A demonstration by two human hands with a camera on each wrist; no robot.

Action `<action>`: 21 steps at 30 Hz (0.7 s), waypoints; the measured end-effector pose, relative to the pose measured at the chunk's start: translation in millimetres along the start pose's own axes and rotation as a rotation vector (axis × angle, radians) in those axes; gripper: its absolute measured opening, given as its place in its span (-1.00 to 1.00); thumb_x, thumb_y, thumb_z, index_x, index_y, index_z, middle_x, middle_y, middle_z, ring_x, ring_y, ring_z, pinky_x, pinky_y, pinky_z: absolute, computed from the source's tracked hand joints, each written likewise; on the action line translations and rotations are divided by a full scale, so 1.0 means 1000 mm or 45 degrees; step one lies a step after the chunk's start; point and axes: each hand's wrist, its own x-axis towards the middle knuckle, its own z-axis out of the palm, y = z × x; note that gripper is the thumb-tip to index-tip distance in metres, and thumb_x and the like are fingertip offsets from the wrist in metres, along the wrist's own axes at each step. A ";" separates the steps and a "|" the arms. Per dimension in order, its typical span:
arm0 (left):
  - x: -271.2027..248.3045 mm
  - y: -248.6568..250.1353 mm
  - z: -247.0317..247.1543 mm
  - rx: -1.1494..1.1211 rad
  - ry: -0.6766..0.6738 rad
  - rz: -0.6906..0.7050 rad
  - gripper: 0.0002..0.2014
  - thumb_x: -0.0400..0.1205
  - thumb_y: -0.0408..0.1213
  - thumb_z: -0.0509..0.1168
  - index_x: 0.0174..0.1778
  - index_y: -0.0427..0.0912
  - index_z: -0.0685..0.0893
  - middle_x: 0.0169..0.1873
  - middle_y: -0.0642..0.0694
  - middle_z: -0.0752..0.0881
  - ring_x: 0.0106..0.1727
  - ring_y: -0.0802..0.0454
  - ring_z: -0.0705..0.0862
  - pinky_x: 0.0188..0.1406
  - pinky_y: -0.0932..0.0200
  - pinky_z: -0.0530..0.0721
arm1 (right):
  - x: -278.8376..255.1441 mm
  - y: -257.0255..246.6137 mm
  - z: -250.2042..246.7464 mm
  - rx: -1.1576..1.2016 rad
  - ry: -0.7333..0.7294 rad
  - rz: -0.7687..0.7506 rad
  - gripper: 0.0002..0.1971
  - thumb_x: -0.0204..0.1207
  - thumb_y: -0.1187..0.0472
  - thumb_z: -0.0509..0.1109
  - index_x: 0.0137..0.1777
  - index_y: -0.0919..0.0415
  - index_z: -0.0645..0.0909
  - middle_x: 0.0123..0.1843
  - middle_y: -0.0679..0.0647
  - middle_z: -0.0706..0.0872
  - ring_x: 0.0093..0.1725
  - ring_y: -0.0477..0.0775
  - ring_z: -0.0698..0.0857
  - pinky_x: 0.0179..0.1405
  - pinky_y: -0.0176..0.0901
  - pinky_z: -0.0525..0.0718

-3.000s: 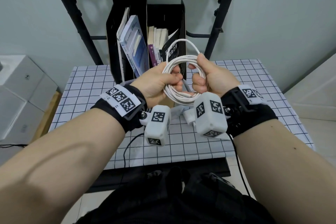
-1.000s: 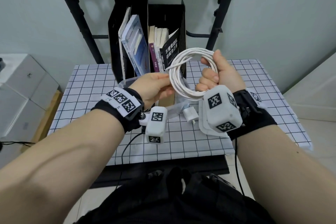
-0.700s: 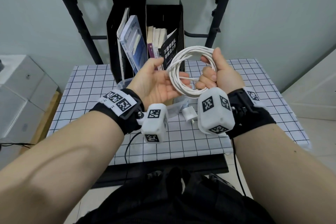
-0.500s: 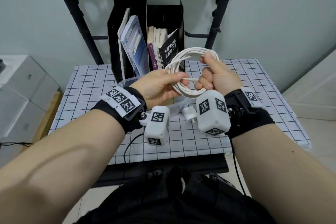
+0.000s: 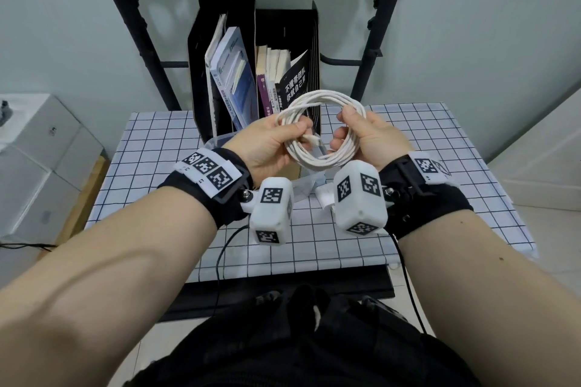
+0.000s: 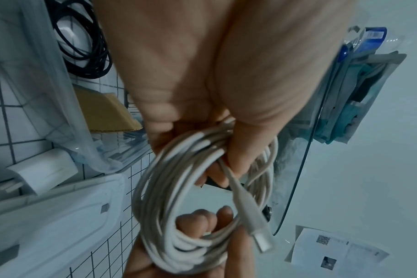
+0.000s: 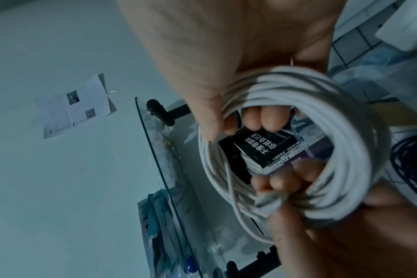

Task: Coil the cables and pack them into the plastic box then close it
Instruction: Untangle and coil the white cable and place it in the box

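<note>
the white round cable wound into a many-looped coil is held up in the air above the middle of the checked table, between both hands. the left hand grips the coil's left side, fingers curled through the loops and thumb pinching the strands, with the cable's free end and its white plug sticking out past the thumb into the ring. the right hand clamps the right side, thumb on top and fingers wrapped through from inside. under the hands, on the white table cover with a black grid, sits the clear plastic box, open, with a coiled black cable inside it. just near of the box lie a white plug-in charger block and the box's pale lid. at the table's far edge stand black file holders full of books.
</note>
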 end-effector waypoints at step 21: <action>0.005 -0.006 -0.008 0.595 0.084 -0.263 -0.69 0.57 -0.26 0.41 0.08 -0.46 0.66 -0.23 -0.30 0.76 -0.37 0.03 0.75 -0.30 0.24 0.79 | 0.012 0.001 0.003 -0.036 -0.007 -0.138 -0.87 0.69 0.23 0.25 -0.10 0.21 0.47 -0.57 0.02 0.33 -0.60 -0.01 0.28 -0.48 -0.16 0.46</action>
